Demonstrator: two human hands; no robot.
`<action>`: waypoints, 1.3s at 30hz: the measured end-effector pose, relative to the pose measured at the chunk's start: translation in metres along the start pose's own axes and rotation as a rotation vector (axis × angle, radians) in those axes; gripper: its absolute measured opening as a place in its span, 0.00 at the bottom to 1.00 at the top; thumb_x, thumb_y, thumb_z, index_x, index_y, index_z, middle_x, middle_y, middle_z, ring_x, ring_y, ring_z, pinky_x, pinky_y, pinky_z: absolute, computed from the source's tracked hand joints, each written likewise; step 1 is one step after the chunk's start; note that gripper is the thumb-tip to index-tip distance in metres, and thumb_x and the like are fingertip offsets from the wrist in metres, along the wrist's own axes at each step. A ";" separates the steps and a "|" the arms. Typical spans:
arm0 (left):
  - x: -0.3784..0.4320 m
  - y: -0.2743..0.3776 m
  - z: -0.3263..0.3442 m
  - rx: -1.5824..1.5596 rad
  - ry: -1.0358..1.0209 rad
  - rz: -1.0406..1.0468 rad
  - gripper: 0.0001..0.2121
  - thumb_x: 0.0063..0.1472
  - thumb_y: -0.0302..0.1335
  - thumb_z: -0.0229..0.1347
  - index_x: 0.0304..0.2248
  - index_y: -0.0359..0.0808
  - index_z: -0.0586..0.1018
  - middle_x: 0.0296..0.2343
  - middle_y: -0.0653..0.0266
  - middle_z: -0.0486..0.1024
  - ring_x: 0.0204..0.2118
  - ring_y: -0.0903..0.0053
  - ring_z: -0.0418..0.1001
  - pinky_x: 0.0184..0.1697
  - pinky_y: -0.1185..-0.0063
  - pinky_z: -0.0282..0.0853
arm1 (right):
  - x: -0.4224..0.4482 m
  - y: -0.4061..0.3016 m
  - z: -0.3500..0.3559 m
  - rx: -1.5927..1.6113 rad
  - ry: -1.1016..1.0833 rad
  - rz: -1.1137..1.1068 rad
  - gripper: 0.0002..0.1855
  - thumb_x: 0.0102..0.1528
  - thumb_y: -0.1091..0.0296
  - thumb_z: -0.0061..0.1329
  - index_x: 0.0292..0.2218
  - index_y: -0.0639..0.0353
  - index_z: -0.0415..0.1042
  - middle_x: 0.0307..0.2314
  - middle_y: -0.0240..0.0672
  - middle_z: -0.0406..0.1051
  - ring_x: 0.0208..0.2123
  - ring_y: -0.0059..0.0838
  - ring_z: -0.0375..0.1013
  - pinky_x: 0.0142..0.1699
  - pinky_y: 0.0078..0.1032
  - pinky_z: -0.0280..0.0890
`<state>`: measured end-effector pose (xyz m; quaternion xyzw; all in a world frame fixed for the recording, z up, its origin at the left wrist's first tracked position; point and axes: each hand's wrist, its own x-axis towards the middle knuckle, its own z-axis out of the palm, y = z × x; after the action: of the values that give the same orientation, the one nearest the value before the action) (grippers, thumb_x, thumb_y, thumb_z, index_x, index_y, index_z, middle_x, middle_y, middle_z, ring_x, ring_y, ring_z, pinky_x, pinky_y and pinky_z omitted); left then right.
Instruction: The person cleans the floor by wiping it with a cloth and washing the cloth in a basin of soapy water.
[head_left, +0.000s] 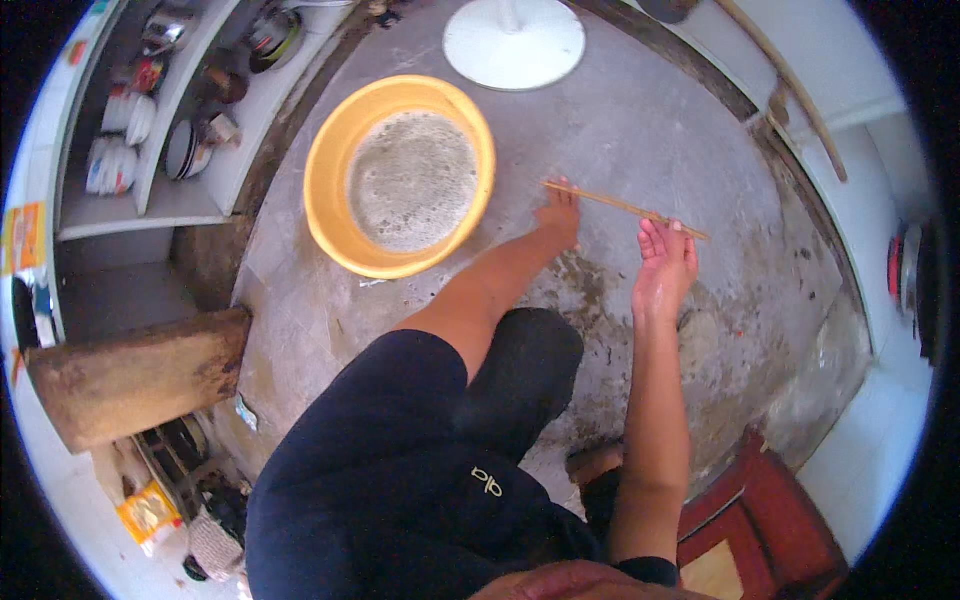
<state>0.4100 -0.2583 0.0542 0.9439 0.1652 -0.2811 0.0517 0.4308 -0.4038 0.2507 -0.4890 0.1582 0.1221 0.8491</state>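
My right hand, palm turned up, grips a long thin wooden stick near its right end; whether it is one stick or a close pair cannot be told. My left hand is low by the concrete floor, fingers spread, and the stick's far end crosses in front of its fingertips. Whether those fingers touch the stick is unclear. Left of that hand stands a yellow plastic basin holding greyish, foamy water.
Shelves with bowls and pots line the left side. A wooden board stands below them. A round white base is ahead. A red seat-like object lies lower right, and a wooden-handled tool leans at upper right.
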 end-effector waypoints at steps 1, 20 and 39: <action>0.000 0.001 -0.004 -0.032 -0.028 0.006 0.59 0.38 0.50 0.67 0.61 0.36 0.39 0.61 0.51 0.32 0.63 0.51 0.32 0.48 0.53 0.65 | 0.001 0.005 0.008 -0.004 -0.023 0.012 0.09 0.57 0.67 0.47 0.35 0.62 0.64 0.31 0.40 0.71 0.32 0.31 0.73 0.38 0.25 0.68; -0.012 -0.001 0.011 -0.235 0.119 0.046 0.45 0.47 0.42 0.62 0.59 0.36 0.50 0.60 0.57 0.42 0.63 0.62 0.40 0.55 0.64 0.55 | -0.034 0.113 0.166 -0.343 -0.637 0.460 0.23 0.57 0.63 0.45 0.47 0.72 0.61 0.33 0.45 0.71 0.36 0.35 0.74 0.40 0.27 0.71; 0.042 -0.039 0.017 0.217 -0.004 0.313 0.49 0.46 0.46 0.62 0.59 0.31 0.48 0.59 0.45 0.43 0.62 0.51 0.40 0.62 0.66 0.46 | -0.060 -0.013 -0.352 -1.887 -0.273 -0.015 0.48 0.49 0.52 0.55 0.62 0.34 0.38 0.61 0.50 0.31 0.63 0.49 0.36 0.60 0.49 0.47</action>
<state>0.4215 -0.2130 0.0166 0.9576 -0.0149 -0.2875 -0.0072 0.3275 -0.7196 0.1180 -0.9550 -0.1094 0.2499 0.1164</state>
